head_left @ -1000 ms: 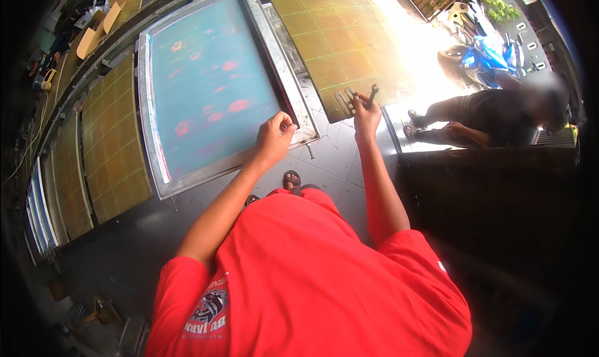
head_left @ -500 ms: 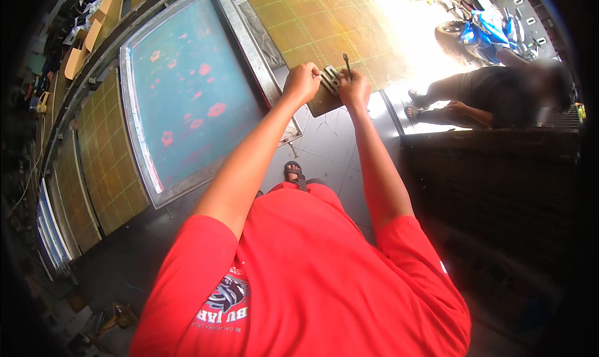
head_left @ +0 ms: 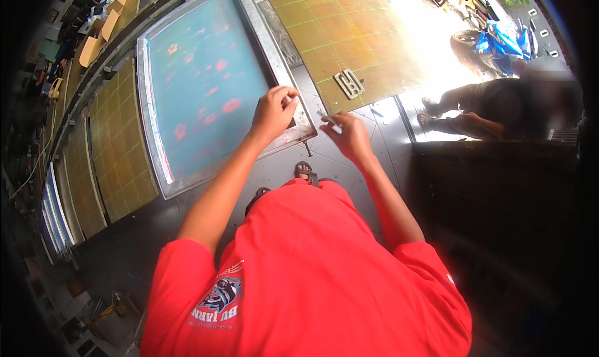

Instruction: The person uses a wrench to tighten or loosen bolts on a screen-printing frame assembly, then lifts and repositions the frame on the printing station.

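Note:
My left hand [head_left: 273,115] is closed with bent fingers above the right edge of a screen-printing frame [head_left: 306,123]. A small pale spot shows at its fingertips, too small to name. To its right, my right hand [head_left: 349,137] is closed around a slender, light-coloured tool [head_left: 329,121] whose kind is unclear. Just beyond that hand, a slotted metal bracket [head_left: 348,83] lies on the near corner of a yellow-green gridded board [head_left: 337,32]. The frame's mesh [head_left: 199,88] is teal with pink flower shapes.
More gridded boards [head_left: 118,151] run along the left, with cardboard boxes [head_left: 112,23] behind. At the right a person [head_left: 508,104] in dark clothes sits near a blue motorcycle [head_left: 499,42]. A dark bench-like surface [head_left: 486,170] is on my right, above grey floor tiles [head_left: 337,160].
Both hands have come back nearer to me and further apart, away from the bracket, which now lies uncovered on the board. The slender tool in my right hand has tipped toward the left.

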`<action>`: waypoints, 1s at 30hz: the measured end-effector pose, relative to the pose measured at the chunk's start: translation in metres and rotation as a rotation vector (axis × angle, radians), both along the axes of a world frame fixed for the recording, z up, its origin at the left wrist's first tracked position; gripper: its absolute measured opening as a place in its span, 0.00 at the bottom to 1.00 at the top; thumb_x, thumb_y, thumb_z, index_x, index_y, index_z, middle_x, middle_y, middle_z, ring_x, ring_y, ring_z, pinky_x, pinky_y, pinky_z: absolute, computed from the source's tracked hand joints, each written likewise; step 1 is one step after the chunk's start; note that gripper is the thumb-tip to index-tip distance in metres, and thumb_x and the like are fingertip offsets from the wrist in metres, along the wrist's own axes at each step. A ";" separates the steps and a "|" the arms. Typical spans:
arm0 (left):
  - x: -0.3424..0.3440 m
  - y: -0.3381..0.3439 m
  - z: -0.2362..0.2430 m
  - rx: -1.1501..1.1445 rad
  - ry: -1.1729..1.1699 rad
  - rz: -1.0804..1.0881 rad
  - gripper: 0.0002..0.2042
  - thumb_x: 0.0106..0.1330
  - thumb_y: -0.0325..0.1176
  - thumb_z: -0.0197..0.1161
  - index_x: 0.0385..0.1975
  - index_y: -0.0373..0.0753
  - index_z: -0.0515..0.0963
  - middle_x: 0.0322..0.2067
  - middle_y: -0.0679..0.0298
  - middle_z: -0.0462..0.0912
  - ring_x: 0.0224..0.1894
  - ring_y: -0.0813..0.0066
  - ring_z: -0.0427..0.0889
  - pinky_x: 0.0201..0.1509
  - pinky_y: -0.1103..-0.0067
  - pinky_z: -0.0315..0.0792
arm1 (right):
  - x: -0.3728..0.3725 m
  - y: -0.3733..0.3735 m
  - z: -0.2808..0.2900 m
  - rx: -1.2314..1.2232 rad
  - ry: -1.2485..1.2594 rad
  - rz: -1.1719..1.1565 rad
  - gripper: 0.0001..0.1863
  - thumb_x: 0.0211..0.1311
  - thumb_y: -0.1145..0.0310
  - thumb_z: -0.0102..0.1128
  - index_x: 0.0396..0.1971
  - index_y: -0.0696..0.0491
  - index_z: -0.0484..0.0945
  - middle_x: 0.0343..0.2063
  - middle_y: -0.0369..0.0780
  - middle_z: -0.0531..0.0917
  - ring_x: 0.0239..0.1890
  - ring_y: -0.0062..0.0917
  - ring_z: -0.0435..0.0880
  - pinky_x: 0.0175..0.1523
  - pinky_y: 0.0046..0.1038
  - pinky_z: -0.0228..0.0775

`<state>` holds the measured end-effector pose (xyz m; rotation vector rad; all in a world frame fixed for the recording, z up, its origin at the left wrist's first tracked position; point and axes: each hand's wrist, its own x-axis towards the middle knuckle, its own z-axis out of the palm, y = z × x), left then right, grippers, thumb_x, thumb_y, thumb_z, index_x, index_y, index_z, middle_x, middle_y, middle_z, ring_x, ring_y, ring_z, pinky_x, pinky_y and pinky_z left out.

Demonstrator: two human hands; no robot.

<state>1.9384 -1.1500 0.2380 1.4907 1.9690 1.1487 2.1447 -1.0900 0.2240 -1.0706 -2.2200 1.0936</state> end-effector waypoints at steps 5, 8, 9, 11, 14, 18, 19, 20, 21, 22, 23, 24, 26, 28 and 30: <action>0.011 -0.068 -0.012 0.011 0.198 -0.130 0.07 0.52 0.28 0.66 0.31 0.37 0.79 0.30 0.61 0.79 0.34 0.63 0.76 0.39 0.72 0.71 | -0.017 -0.027 -0.005 0.201 -0.071 0.082 0.07 0.50 0.68 0.65 0.31 0.49 0.83 0.29 0.37 0.81 0.27 0.36 0.81 0.32 0.33 0.73; 0.025 -0.072 -0.017 0.072 0.254 -0.120 0.07 0.50 0.28 0.68 0.29 0.38 0.80 0.30 0.62 0.77 0.35 0.62 0.75 0.40 0.70 0.70 | -0.018 -0.024 -0.009 0.347 -0.110 0.123 0.05 0.49 0.70 0.63 0.29 0.51 0.81 0.28 0.38 0.80 0.27 0.36 0.81 0.30 0.34 0.73; 0.026 -0.070 -0.019 0.104 0.268 -0.114 0.07 0.49 0.28 0.68 0.29 0.38 0.80 0.29 0.63 0.77 0.35 0.62 0.75 0.40 0.70 0.70 | -0.019 -0.023 -0.007 0.349 -0.124 0.139 0.05 0.49 0.70 0.63 0.29 0.51 0.82 0.28 0.38 0.81 0.27 0.36 0.81 0.31 0.34 0.73; 0.027 -0.068 -0.024 0.122 0.270 -0.126 0.06 0.49 0.29 0.68 0.27 0.39 0.81 0.28 0.64 0.76 0.34 0.63 0.75 0.39 0.70 0.70 | -0.018 -0.021 -0.004 0.351 -0.154 0.167 0.05 0.50 0.70 0.63 0.29 0.51 0.82 0.29 0.39 0.81 0.29 0.38 0.81 0.32 0.34 0.73; 0.025 -0.069 -0.028 0.142 0.253 -0.133 0.04 0.50 0.28 0.67 0.26 0.40 0.81 0.27 0.64 0.76 0.33 0.63 0.75 0.38 0.70 0.70 | -0.018 -0.014 -0.005 0.207 -0.107 0.151 0.06 0.55 0.71 0.62 0.33 0.54 0.82 0.26 0.41 0.82 0.28 0.34 0.82 0.33 0.29 0.72; 0.025 -0.067 -0.027 0.131 0.194 -0.111 0.03 0.52 0.28 0.65 0.26 0.41 0.81 0.27 0.64 0.76 0.33 0.63 0.74 0.38 0.70 0.70 | -0.018 -0.012 -0.015 -0.352 0.180 0.007 0.06 0.57 0.71 0.62 0.30 0.59 0.82 0.17 0.33 0.80 0.25 0.20 0.78 0.31 0.26 0.69; 0.025 -0.067 -0.027 0.126 0.179 -0.107 0.02 0.52 0.28 0.64 0.26 0.41 0.81 0.26 0.63 0.76 0.32 0.63 0.74 0.39 0.70 0.69 | -0.014 -0.008 -0.020 -0.599 0.232 -0.051 0.07 0.57 0.71 0.62 0.32 0.59 0.81 0.18 0.33 0.80 0.25 0.20 0.78 0.32 0.24 0.69; 0.026 -0.067 -0.028 0.098 0.184 -0.106 0.02 0.52 0.29 0.64 0.25 0.42 0.81 0.26 0.64 0.76 0.33 0.63 0.74 0.39 0.70 0.70 | -0.009 -0.002 -0.023 -0.845 0.285 -0.110 0.08 0.57 0.71 0.63 0.34 0.59 0.81 0.19 0.34 0.81 0.26 0.20 0.78 0.33 0.23 0.69; 0.026 -0.065 -0.026 0.072 0.192 -0.104 0.02 0.53 0.30 0.64 0.25 0.42 0.81 0.26 0.64 0.76 0.34 0.63 0.75 0.40 0.70 0.70 | -0.007 0.004 -0.024 -0.854 0.323 -0.157 0.09 0.57 0.71 0.63 0.36 0.59 0.80 0.22 0.36 0.82 0.27 0.20 0.79 0.35 0.23 0.69; 0.027 -0.064 -0.025 0.047 0.199 -0.102 0.02 0.53 0.31 0.64 0.24 0.43 0.81 0.26 0.64 0.77 0.34 0.63 0.75 0.41 0.70 0.70 | -0.006 0.010 -0.026 -0.862 0.362 -0.203 0.10 0.57 0.70 0.63 0.37 0.59 0.79 0.24 0.38 0.83 0.29 0.20 0.79 0.36 0.22 0.69; 0.028 -0.062 -0.025 0.035 0.206 -0.114 0.02 0.53 0.30 0.64 0.24 0.43 0.81 0.27 0.65 0.77 0.35 0.63 0.75 0.41 0.70 0.69 | -0.004 0.016 -0.027 -0.868 0.401 -0.249 0.11 0.57 0.70 0.63 0.39 0.59 0.79 0.27 0.40 0.84 0.31 0.20 0.80 0.38 0.21 0.69; 0.028 -0.062 -0.026 0.021 0.214 -0.127 0.01 0.53 0.30 0.63 0.25 0.42 0.81 0.27 0.65 0.77 0.35 0.63 0.75 0.42 0.71 0.69 | -0.006 0.022 -0.022 -0.666 0.359 -0.297 0.11 0.57 0.69 0.64 0.38 0.59 0.79 0.27 0.40 0.84 0.32 0.21 0.80 0.38 0.23 0.70; 0.029 -0.060 -0.027 0.043 0.251 -0.174 0.01 0.54 0.28 0.62 0.25 0.41 0.80 0.27 0.65 0.76 0.35 0.63 0.74 0.41 0.71 0.68 | -0.008 0.043 -0.023 -0.149 0.182 -0.357 0.11 0.54 0.68 0.65 0.34 0.58 0.81 0.31 0.42 0.85 0.35 0.29 0.83 0.42 0.29 0.72; 0.029 -0.058 -0.027 0.113 0.314 -0.238 0.01 0.54 0.26 0.62 0.26 0.40 0.78 0.28 0.64 0.76 0.34 0.63 0.73 0.41 0.70 0.68 | -0.012 0.055 -0.012 -0.016 0.047 -0.381 0.12 0.52 0.68 0.65 0.35 0.57 0.81 0.32 0.43 0.85 0.37 0.32 0.83 0.45 0.30 0.71; 0.029 -0.059 -0.028 0.134 0.342 -0.254 0.02 0.54 0.26 0.62 0.26 0.40 0.77 0.28 0.65 0.76 0.35 0.64 0.73 0.41 0.71 0.67 | -0.017 0.062 -0.004 0.009 -0.089 -0.401 0.13 0.50 0.67 0.65 0.37 0.54 0.82 0.36 0.45 0.84 0.41 0.37 0.82 0.48 0.30 0.70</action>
